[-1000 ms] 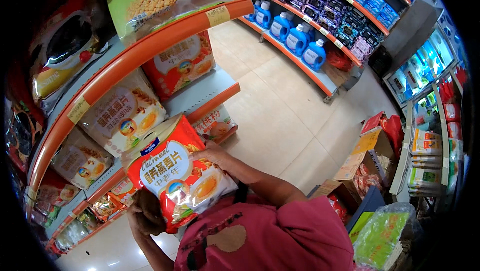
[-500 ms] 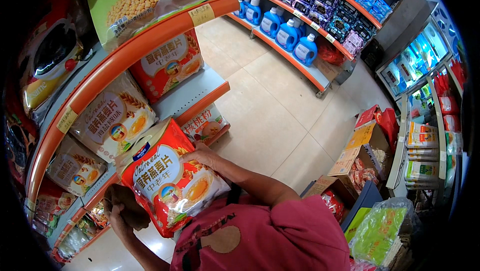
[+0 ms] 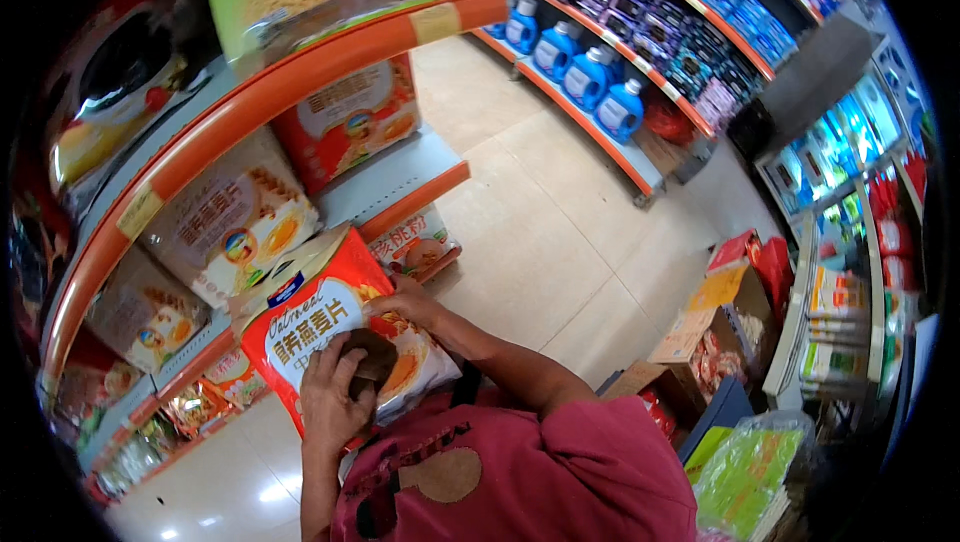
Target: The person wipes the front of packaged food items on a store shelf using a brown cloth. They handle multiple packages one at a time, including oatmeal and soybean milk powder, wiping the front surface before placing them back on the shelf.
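Head view, looking down in a shop aisle. The person is holding a large red bag (image 3: 335,332) of oat flakes in front of the chest, just beside the orange-edged shelf (image 3: 300,92). The left hand (image 3: 335,397) is pressing a dark brown cloth (image 3: 372,360) against the bag's printed face, fingers curled around it. The right hand (image 3: 405,304) is gripping the bag's right edge, fingers closed on the packaging. The bag's long axis is running from upper left, near the shelf, to lower right, toward the body. Similar beige bags (image 3: 235,227) are standing on the shelf just behind it. Blue jugs (image 3: 585,72) are lining the far shelf, well apart across the floor (image 3: 540,232).
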The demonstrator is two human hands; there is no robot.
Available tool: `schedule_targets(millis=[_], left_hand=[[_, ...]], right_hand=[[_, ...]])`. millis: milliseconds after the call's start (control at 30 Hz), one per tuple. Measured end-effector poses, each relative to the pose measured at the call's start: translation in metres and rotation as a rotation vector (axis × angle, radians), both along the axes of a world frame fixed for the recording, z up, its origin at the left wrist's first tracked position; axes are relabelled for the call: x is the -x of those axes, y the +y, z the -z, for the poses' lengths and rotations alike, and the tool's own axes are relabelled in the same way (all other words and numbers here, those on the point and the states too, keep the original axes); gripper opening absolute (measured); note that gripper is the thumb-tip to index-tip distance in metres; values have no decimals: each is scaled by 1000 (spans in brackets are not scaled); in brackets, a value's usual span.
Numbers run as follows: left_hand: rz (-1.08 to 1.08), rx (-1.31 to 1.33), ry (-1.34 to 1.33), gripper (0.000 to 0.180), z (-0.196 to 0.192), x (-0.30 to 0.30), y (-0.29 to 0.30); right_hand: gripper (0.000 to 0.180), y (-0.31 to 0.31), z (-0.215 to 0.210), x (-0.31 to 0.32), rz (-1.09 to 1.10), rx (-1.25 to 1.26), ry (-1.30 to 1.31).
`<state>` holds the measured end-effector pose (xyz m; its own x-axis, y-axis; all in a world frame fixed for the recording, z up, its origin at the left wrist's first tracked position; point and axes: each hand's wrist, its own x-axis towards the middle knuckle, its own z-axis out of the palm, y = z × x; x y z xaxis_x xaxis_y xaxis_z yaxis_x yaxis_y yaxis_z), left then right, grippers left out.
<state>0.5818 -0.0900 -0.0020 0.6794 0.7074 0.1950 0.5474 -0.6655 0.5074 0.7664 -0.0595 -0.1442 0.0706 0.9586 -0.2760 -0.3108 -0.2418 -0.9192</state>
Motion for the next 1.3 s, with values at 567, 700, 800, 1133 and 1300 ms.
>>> schedule_targets(millis=[567, 700, 800, 1133, 1300], left_hand=[[-913, 94, -40, 37, 39, 108, 19], [-930, 15, -211, 34, 18, 105, 29], [-727, -144, -401, 31, 8, 77, 38], [-190, -255, -112, 39, 30, -29, 21], [-427, -143, -171, 33, 33, -7, 52]], right_hand=[[57, -7, -34, -7, -55, -30, 120], [59, -5, -26, -12, -69, 18, 97], [59, -3, 1, -18, -41, -19, 126], [72, 9, 32, -39, -215, -18, 208], [63, 0, 11, -28, -108, 1, 73]])
